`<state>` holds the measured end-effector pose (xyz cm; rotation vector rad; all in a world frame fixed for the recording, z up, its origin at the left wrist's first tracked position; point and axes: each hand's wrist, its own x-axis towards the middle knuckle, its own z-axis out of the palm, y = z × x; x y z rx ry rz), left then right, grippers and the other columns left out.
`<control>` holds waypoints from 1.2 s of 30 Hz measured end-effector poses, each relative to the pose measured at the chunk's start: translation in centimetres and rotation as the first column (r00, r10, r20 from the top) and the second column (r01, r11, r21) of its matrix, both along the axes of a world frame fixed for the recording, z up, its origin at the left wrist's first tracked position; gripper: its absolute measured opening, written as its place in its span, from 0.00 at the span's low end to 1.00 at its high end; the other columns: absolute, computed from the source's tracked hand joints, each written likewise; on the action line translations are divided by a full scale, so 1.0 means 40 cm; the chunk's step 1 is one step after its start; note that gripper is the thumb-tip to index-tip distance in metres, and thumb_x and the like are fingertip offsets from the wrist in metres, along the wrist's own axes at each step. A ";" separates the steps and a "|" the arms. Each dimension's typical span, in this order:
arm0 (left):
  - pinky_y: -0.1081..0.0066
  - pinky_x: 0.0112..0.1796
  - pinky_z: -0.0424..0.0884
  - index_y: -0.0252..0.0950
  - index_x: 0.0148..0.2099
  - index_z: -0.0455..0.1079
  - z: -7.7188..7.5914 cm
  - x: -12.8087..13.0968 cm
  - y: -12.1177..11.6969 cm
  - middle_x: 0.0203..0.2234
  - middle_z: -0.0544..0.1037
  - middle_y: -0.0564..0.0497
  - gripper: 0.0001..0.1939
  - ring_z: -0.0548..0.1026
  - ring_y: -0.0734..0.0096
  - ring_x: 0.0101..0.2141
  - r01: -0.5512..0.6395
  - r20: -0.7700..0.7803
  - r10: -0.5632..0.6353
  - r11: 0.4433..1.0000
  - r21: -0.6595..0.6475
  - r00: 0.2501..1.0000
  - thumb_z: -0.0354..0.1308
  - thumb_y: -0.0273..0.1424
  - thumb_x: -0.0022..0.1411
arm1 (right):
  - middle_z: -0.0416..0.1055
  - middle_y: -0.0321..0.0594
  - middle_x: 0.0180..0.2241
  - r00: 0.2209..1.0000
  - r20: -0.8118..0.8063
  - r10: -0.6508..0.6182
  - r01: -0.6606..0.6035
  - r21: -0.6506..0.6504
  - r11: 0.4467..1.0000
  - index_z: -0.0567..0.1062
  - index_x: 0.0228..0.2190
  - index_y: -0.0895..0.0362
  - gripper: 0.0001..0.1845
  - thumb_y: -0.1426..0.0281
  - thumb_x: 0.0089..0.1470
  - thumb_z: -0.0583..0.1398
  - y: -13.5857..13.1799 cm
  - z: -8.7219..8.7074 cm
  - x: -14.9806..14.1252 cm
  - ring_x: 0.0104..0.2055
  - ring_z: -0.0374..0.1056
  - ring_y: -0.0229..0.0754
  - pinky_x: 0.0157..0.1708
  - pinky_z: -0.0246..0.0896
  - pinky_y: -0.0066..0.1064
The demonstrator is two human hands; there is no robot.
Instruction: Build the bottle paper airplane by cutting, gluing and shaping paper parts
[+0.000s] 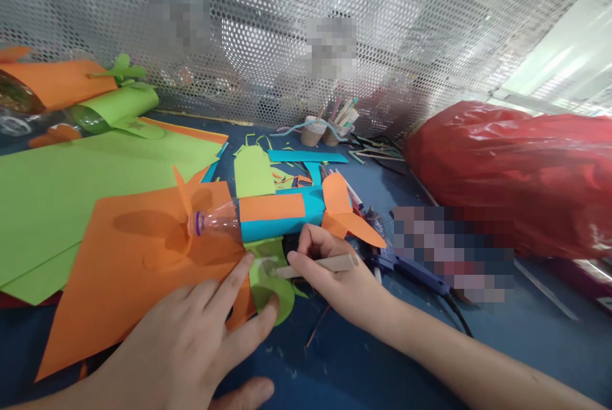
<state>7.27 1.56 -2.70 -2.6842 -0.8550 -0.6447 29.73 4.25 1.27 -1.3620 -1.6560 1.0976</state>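
Green paper (278, 310) under left fingers (238, 279), spread wide, likely to stop slipping. Pinching a pale stick (342, 263) near its tip with right fingers (310, 271), probably for control.

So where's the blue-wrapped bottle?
Centre of the head view: the blue-wrapped bottle lies on its side just beyond the right hand, its clear neck pointing left over the orange sheet.

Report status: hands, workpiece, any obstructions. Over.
Right hand gripping pale stick, tip at green piece. Left hand spread, fingertips on green piece. Paper-wrapped bottle just beyond. Blue corded tool near right hand, possible snag.
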 end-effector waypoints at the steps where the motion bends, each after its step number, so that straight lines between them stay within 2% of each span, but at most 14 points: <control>1: 0.60 0.31 0.71 0.48 0.57 0.70 -0.001 -0.001 0.000 0.48 0.74 0.39 0.23 0.75 0.51 0.39 0.001 0.000 -0.001 1.000 0.002 1.000 0.39 0.43 0.71 | 0.54 0.26 0.20 1.000 0.000 0.000 0.000 -0.006 1.000 0.60 0.24 0.53 0.12 0.67 0.55 0.58 0.000 0.000 0.000 0.21 0.49 0.32 0.22 0.45 0.26; 8: 0.60 0.31 0.72 0.48 0.58 0.69 -0.003 -0.004 0.001 0.48 0.74 0.38 0.22 0.75 0.50 0.40 0.019 -0.005 -0.019 1.000 0.015 1.000 0.41 0.44 0.70 | 0.55 0.26 0.20 1.000 0.004 -0.003 0.003 -0.010 1.000 0.60 0.24 0.53 0.12 0.67 0.56 0.58 0.000 0.000 0.001 0.21 0.49 0.32 0.21 0.46 0.25; 13: 0.60 0.32 0.72 0.49 0.57 0.69 0.006 -0.002 -0.001 0.46 0.75 0.39 0.22 0.75 0.51 0.40 -0.005 -0.052 0.004 1.000 -0.022 0.999 0.44 0.45 0.69 | 0.54 0.26 0.20 1.000 -0.008 -0.009 0.009 0.006 1.000 0.60 0.24 0.54 0.12 0.67 0.56 0.57 0.001 0.004 -0.001 0.21 0.49 0.33 0.21 0.46 0.25; 26: 0.61 0.31 0.72 0.48 0.58 0.69 -0.002 -0.003 0.001 0.50 0.74 0.39 0.22 0.75 0.49 0.40 0.022 0.003 -0.022 1.000 -0.013 1.000 0.44 0.45 0.69 | 0.58 0.29 0.23 0.999 -0.042 -0.008 0.007 -0.035 0.999 0.61 0.25 0.53 0.14 0.62 0.55 0.61 0.001 0.001 -0.005 0.23 0.55 0.34 0.25 0.51 0.26; 31: 0.60 0.30 0.73 0.48 0.58 0.70 0.013 0.000 -0.005 0.47 0.75 0.37 0.22 0.76 0.51 0.38 0.000 -0.058 -0.002 0.999 -0.034 0.998 0.41 0.44 0.70 | 0.58 0.28 0.23 0.999 -0.045 -0.006 0.005 -0.030 1.000 0.61 0.26 0.54 0.13 0.64 0.56 0.59 0.002 0.003 -0.006 0.24 0.54 0.34 0.25 0.50 0.26; 36: 0.58 0.31 0.75 0.47 0.59 0.69 0.026 0.002 -0.005 0.49 0.74 0.36 0.22 0.76 0.49 0.40 -0.009 -0.105 0.003 0.998 -0.054 0.994 0.41 0.44 0.71 | 0.57 0.27 0.22 0.998 -0.060 0.000 -0.002 -0.033 0.999 0.61 0.25 0.54 0.13 0.64 0.55 0.60 0.003 0.002 -0.007 0.23 0.52 0.33 0.24 0.49 0.25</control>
